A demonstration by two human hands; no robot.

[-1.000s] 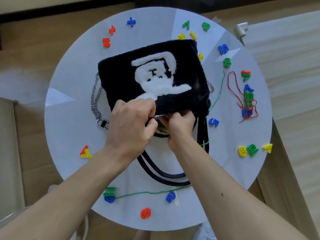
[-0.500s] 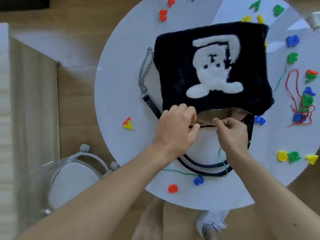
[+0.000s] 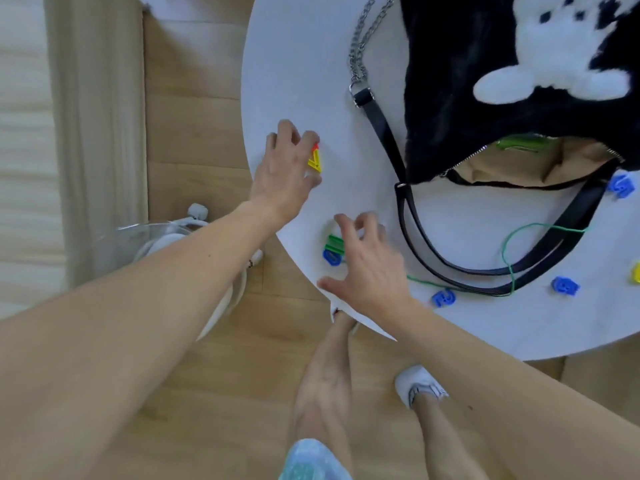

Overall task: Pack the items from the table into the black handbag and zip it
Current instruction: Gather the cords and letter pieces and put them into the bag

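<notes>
The black furry handbag (image 3: 450,98) with a white figure lies at the upper right of the white round table (image 3: 294,64). Its zip is undone and the tan lining (image 3: 519,164) shows. My left hand (image 3: 287,168) is at the table's left edge, its fingers and thumb pinched around a yellow and red number piece (image 3: 315,160). My right hand (image 3: 367,268) hovers with fingers spread over a green and a blue number piece (image 3: 331,250) near the front edge, partly covering them.
The bag's chain (image 3: 362,43) and black straps (image 3: 450,268) trail over the table. A green string (image 3: 507,251) crosses the straps. More blue number pieces (image 3: 443,297) (image 3: 564,285) (image 3: 621,186) lie nearby. A clear chair (image 3: 166,244) stands on the wooden floor to the left.
Both hands have left the bag's opening and moved down-left to number pieces by the table edge. The view has swung left, and the bag's mouth now gapes open.
</notes>
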